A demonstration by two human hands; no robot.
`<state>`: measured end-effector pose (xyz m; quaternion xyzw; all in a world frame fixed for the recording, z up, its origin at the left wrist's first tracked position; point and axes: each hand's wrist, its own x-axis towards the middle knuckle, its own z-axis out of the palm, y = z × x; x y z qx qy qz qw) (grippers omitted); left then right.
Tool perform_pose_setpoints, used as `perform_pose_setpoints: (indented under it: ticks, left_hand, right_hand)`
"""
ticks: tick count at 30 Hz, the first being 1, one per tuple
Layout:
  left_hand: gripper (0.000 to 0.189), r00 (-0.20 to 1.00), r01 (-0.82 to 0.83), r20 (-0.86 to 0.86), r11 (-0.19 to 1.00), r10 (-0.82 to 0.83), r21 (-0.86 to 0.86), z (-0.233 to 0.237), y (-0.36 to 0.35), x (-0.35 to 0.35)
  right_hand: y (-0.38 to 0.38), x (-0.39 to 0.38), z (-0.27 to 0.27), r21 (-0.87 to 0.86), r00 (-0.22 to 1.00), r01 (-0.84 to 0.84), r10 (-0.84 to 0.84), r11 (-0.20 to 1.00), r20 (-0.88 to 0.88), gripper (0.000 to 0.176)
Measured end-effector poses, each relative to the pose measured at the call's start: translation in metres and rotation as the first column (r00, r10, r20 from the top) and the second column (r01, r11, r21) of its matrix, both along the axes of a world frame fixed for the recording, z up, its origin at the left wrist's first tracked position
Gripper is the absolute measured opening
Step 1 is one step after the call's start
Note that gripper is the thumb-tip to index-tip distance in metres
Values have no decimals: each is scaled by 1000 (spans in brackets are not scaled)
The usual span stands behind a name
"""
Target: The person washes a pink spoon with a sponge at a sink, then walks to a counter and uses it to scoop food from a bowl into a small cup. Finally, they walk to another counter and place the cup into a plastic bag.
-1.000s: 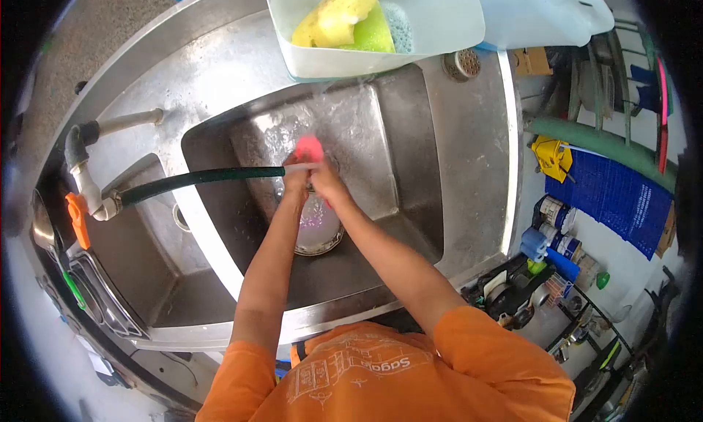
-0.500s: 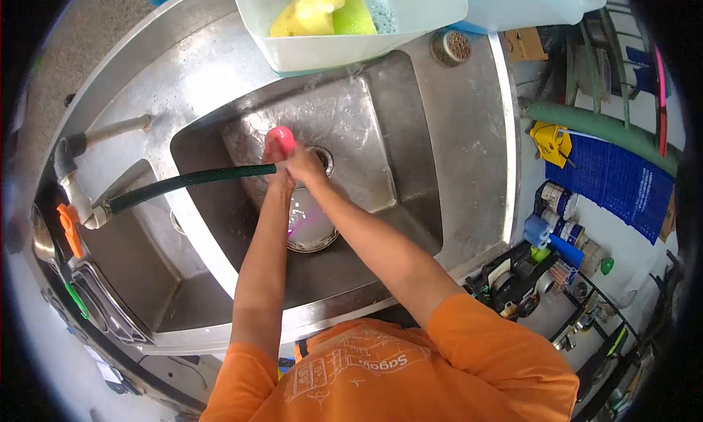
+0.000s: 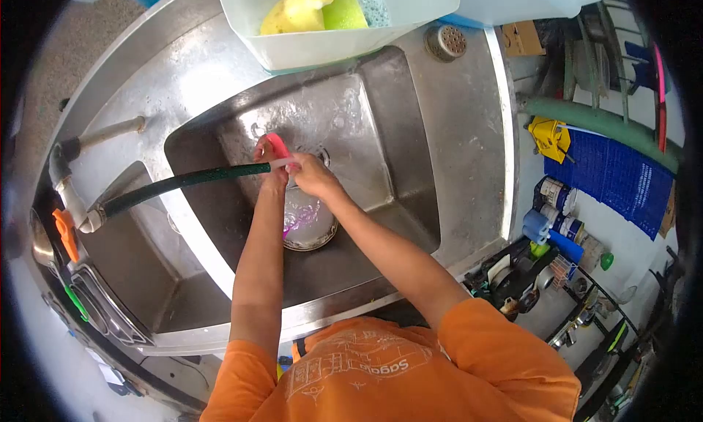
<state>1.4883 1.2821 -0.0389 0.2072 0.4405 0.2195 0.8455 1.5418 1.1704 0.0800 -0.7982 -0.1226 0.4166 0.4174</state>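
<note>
Now L hand (image 3: 265, 157) fingers curl round pink item (image 3: 277, 144); R hand (image 3: 311, 177) fingers pinch its pale end.

Small pink piece (image 3: 276, 144), tilted edge-up; at hose (image 3: 183, 182) mouth, above sink basin (image 3: 381, 166)

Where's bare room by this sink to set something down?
Bare: ledge right of the basin, below the strainer; counter between pipe and sponge tub. Crowded: basin centre, left hand and right hand hold a pink item at the hose end, over a bowl.
</note>
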Motion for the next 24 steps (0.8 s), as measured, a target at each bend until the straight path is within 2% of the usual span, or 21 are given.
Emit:
perform_pose_setpoints:
  ticks: [1,2,4,5,7,8,9,11,12,14,15,16,17,18,19,20,21,22,23,24]
  left_hand:
    - [12,992,12,-129,997,-3,70,9,-1,-1]
    - [12,991,15,-133,997,-6,71,17,-1,-1]
    - [22,965,101,-262,949,-20,299,32,-6,-1]
    - [22,965,101,-263,949,-20,298,40,-12,0]
    - [39,910,391,-250,883,-330,260,59,-34,-1]
    - [54,937,314,-212,935,-278,162,66,-52,5]
    - [54,938,311,-213,936,-275,164,74,-49,9]
    - [50,843,471,-296,882,-449,2,88,-42,13]
    - [43,841,510,-243,858,-484,56,76,-34,11]
    - [39,859,474,-266,876,-437,92,67,-22,3]
    - [36,873,441,-288,888,-393,127,67,-20,2]
    - [33,932,258,-302,953,-203,156,66,-28,4]
    - [33,932,255,-303,954,-200,157,68,-32,1]
    - [32,910,324,-301,942,-284,90,80,-36,-1]
    - [30,884,388,-294,921,-364,24,88,-39,-2]
    - [30,905,386,-203,922,-373,27,67,-49,-5]
    - [30,904,388,-206,921,-375,29,71,-46,-5]
    - [29,868,452,-275,887,-413,93,77,-43,-5]
    - [28,829,512,-343,845,-442,150,81,-42,-6]
    - [26,845,512,-289,837,-451,193,79,-31,-6]
  right_hand:
    - [-3,4,17,9,997,-75,75,997,-24,33]
    - [-7,6,29,10,997,-72,72,997,-28,33]
    - [-17,5,44,27,993,25,-22,999,-115,32]
    - [-21,6,45,26,993,25,-22,999,-115,32]
    - [-33,4,35,8,989,145,-145,989,16,31]
    - [-39,3,28,8,990,141,-142,990,16,31]
    - [-47,1,14,18,983,178,-178,984,33,31]
    - [-56,-1,23,26,976,214,-215,976,40,31]
    - [-57,3,52,-27,972,212,-214,977,-98,30]
    - [-58,9,82,-80,949,197,-210,977,-234,30]
    - [-59,10,89,-62,925,248,-256,967,-280,30]
    - [-61,6,77,-53,912,273,-276,961,-305,30]
    - [-62,2,65,-45,897,298,-295,954,-330,31]
    - [-67,-9,20,113,952,301,-292,947,-95,31]
    - [-67,-10,15,197,955,286,-296,938,23,31]
    - [-66,-10,11,272,941,259,-305,927,144,31]
    - [-61,1,43,99,954,297,-289,950,-85,32]
    - [-58,6,67,-80,903,288,-298,954,-310,32]
    - [-57,7,77,-82,901,289,-300,954,-312,32]
    - [-58,7,84,-92,877,295,-307,951,-368,32]
